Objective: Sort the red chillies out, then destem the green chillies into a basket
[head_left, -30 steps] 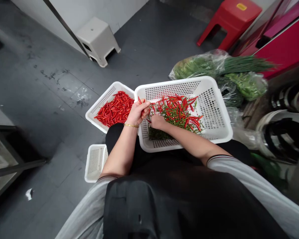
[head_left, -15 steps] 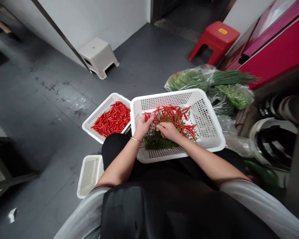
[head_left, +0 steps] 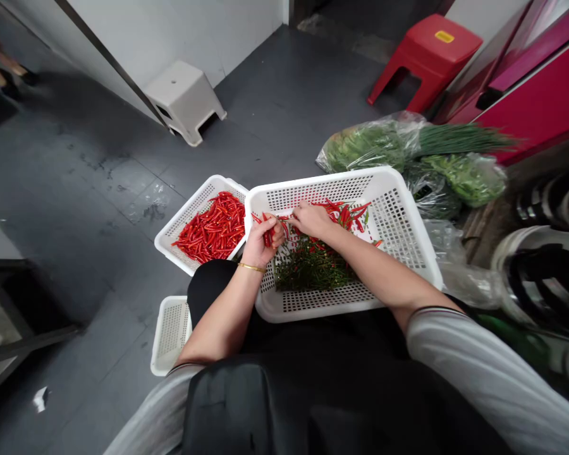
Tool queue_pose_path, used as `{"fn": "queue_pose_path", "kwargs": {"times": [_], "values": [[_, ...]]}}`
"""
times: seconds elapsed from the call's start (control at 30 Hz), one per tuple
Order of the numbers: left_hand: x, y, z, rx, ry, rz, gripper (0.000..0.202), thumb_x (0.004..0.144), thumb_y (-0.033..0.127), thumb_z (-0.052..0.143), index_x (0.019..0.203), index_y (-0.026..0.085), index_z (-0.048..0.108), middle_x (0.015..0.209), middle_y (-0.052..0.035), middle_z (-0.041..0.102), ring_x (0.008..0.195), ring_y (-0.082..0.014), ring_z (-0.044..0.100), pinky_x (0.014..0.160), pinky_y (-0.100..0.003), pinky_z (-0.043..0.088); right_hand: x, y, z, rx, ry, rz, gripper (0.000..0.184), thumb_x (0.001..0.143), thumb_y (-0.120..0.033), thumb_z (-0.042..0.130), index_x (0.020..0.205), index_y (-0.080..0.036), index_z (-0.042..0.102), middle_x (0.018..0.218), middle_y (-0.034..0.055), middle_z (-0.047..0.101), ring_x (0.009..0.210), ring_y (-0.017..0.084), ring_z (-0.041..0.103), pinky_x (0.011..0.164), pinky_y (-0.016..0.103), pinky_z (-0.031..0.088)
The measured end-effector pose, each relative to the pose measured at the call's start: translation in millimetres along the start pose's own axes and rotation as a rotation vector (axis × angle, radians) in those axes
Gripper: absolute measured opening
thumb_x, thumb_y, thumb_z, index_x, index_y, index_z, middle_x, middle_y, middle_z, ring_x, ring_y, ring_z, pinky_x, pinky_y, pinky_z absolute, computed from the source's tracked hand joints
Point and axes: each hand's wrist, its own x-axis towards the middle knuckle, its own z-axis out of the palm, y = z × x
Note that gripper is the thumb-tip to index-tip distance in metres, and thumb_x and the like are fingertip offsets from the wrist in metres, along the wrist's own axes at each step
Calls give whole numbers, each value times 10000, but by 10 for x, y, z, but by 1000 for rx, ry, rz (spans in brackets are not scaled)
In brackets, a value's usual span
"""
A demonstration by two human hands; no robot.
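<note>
A large white perforated basket (head_left: 408, 243) rests on my lap, with red chillies (head_left: 348, 215) at its far side and a heap of green stems (head_left: 313, 268) nearer me. My left hand (head_left: 262, 240) is closed round a small bunch of red chillies at the basket's left wall. Just to its right, my right hand (head_left: 309, 219) pinches a chilli over the pile. On the floor to the left, a smaller white basket (head_left: 189, 212) is filled with stemless red chillies (head_left: 213, 227).
A small white basket (head_left: 171, 332) lies on the floor by my left knee. Bagged green vegetables (head_left: 398, 142) lie beyond the big basket. Behind stand a red stool (head_left: 424, 54) and a grey-white stool (head_left: 184, 98). Magenta cabinets (head_left: 535, 95) are on the right.
My right hand has moved from the pile's near middle up toward the far left of the basket. My left hand has shifted slightly left, still holding chillies. The camera has tilted a little.
</note>
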Motion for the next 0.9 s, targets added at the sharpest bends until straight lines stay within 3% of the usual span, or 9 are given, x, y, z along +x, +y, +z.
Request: {"fn": "queue_pose_path", "kwargs": {"times": [0.1, 0.17, 0.4, 0.5, 0.6, 0.67, 0.73, 0.8, 0.9], "values": [[28, -59, -20, 21, 125, -2, 428, 649, 269, 769, 658, 188, 348, 486, 107, 272, 363, -10, 226, 338, -146, 139, 320, -88, 89, -41, -78, 16, 372, 950, -327, 458, 1158, -108, 675, 1225, 215, 584, 1000, 293, 638, 826, 355, 475], [43, -116, -39, 51, 186, -15, 453, 647, 283, 781, 661, 192, 338, 479, 119, 235, 354, -7, 201, 338, -146, 124, 350, -55, 92, -30, -90, 15, 333, 948, -234, 431, 1110, -107, 692, 1166, 199, 621, 1009, 279, 632, 827, 335, 463], [86, -329, -19, 253, 222, -129, 330, 680, 350, 752, 716, 186, 468, 475, 109, 303, 371, -34, 230, 369, -180, 142, -373, 146, -48, 220, 65, -217, 241, 900, -280, 474, 909, -160, 684, 988, 104, 664, 881, 199, 598, 783, 298, 436], [-3, -364, 70, 517, 110, 11, 217, 706, 314, 736, 702, 177, 569, 542, 41, 466, 474, -75, 397, 432, -195, 276, -627, 72, 0, 439, -77, -144, 192, 848, -214, 484, 769, -158, 649, 758, 69, 649, 695, 168, 581, 683, 291, 460], [-110, -300, 129, 728, -55, 210, 130, 690, 262, 769, 732, 184, 674, 761, -42, 637, 739, -135, 558, 578, -209, 404, -662, 57, 39, 621, -393, 6, 238, 858, -243, 482, 696, -173, 643, 572, 30, 593, 531, 153, 548, 583, 291, 483], [-123, -200, 117, 672, -31, 265, 142, 711, 294, 767, 741, 181, 687, 743, -42, 630, 702, -121, 545, 554, -202, 395, -563, 110, 29, 503, -414, 31, 273, 889, -322, 492, 765, -167, 680, 656, 66, 641, 604, 183, 606, 629, 315, 510], [-81, -77, 76, 478, 62, 257, 214, 738, 359, 750, 722, 168, 656, 631, -5, 555, 540, -76, 448, 453, -188, 319, -385, 189, 12, 247, -218, 44, 304, 923, -353, 472, 973, -157, 698, 917, 135, 683, 798, 229, 658, 735, 345, 515], [-16, 33, 37, 259, 129, 220, 296, 742, 409, 746, 687, 158, 597, 582, 23, 493, 462, -48, 366, 391, -179, 245, -175, 265, 13, 7, -55, 61, 342, 943, -300, 434, 1181, -163, 638, 1166, 185, 613, 931, 260, 654, 789, 364, 500], [43, 104, 15, 71, 126, 149, 447, 727, 477, 747, 601, 155, 464, 639, 1, 535, 503, -51, 452, 383, -163, 272, 42, 351, 18, -151, -93, 53, 355, 940, -241, 412, 1211, -160, 627, 1272, 205, 529, 930, 265, 654, 747, 351, 487]]}}
